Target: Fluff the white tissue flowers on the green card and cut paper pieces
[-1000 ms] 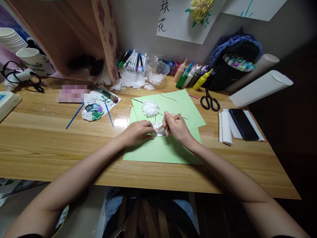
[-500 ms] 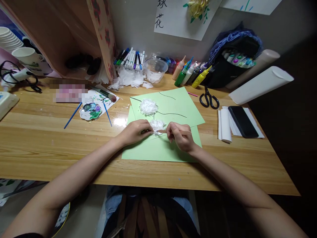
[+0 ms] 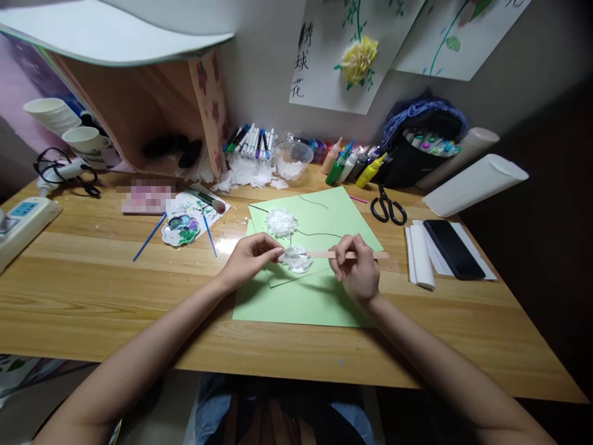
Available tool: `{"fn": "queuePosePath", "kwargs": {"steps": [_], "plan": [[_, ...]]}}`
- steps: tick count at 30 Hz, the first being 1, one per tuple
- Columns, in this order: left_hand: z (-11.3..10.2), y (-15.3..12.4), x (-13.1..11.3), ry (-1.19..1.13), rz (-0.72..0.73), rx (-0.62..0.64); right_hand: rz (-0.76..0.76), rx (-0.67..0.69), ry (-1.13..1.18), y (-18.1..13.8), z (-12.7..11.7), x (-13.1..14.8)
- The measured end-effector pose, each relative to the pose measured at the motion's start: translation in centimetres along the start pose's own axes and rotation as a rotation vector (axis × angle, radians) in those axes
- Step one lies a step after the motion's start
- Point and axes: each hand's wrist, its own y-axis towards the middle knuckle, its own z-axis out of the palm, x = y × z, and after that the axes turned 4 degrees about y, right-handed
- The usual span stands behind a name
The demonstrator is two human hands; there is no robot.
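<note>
My left hand [image 3: 250,259] pinches the edge of a crumpled white tissue paper piece [image 3: 297,262] between thumb and fingers, over the lower part of the green paper [image 3: 306,306]. In my right hand [image 3: 359,269], a flat wooden craft stick [image 3: 319,254] lies roughly level, its left tip touching the tissue. Just above my left hand, a fluffy white tissue flower [image 3: 281,222] sits on the upper green sheet [image 3: 324,216], where thin dark lines are drawn. The fingers of my right hand are curled around the stick.
Scissors [image 3: 389,210], a phone [image 3: 454,248] and folded tissue [image 3: 419,256] lie to the right. Paint bottles [image 3: 343,167], a plastic bowl [image 3: 294,164] and markers [image 3: 252,142] line the back. A paint palette [image 3: 180,230] and brushes lie left; a power strip [image 3: 28,225] is at far left.
The view has tilted upward, showing more of the wall. My hands have drawn slightly apart, the lower tissue looks more spread, and more of the craft stick shows.
</note>
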Motion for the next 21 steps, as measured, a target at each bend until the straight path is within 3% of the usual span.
{"fn": "queuePosePath", "kwargs": {"steps": [6,11,14,16,17,21], "plan": [[-1.9,0.6,0.1,-0.079,-0.047,-0.154,0.052,-0.052,0.145,2.5,-0.2,-0.5],[-4.4,3.3,-0.7,0.023,-0.023,-0.302,0.072,-0.091,0.177,4.8,-2.6,-2.0],[-5.4,8.3,-2.4,0.156,0.045,-0.366,0.131,-0.123,0.234,5.8,-4.0,-3.3],[-5.4,12.8,-3.5,0.379,0.126,-0.408,0.164,-0.129,0.277,6.0,-4.3,-4.1],[-5.3,15.1,-4.0,0.519,0.159,-0.441,0.178,-0.122,0.290,5.9,-4.2,-4.3],[-3.6,21.9,-4.2,0.634,0.188,-0.430,0.184,-0.052,0.210,5.3,-3.6,-4.2]]}}
